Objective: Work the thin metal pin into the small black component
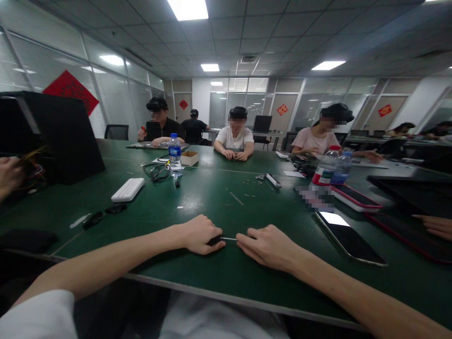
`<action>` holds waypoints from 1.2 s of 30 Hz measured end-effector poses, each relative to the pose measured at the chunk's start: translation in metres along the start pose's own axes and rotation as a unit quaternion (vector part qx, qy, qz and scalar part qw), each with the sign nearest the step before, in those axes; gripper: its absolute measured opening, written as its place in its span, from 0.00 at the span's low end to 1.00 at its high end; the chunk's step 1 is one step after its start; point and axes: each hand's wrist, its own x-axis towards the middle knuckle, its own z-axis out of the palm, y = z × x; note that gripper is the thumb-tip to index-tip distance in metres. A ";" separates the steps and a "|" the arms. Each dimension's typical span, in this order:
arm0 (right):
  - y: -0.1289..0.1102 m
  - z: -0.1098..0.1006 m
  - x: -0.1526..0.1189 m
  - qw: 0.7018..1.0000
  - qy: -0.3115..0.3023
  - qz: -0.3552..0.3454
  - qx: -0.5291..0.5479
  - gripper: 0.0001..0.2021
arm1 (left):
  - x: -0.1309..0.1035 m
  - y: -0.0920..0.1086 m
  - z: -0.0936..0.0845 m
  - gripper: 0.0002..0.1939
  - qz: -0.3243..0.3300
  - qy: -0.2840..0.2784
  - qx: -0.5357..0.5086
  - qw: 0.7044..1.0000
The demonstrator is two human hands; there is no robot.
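Observation:
My left hand (203, 235) is closed round the dark handle of what looks like a small screwdriver (229, 239). Its thin metal shaft lies level between my two hands, just above the green table (197, 205). My right hand (270, 245) pinches the other end of the shaft with its fingertips. The tip is hidden in those fingers, and I cannot tell whether a small part is held there too. Both forearms rest across the table's front edge.
A phone (349, 238) lies right of my right hand. Bottles (326, 167), a white power strip-like block (127, 189), a water bottle (174, 155), a small box (189, 158) and small loose bits (251, 182) stand farther off. A black computer case (67, 132) is left. Co-workers sit around the table.

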 end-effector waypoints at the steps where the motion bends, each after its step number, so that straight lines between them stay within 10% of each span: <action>1: 0.000 0.001 0.000 1.000 0.000 -0.001 0.000 0.11 | 0.000 0.000 0.000 0.18 0.001 -0.001 0.001 1.000; 36: 0.006 0.016 -0.001 0.988 0.085 -0.044 0.120 0.13 | -0.005 -0.002 0.011 0.16 0.093 0.057 -0.067 0.992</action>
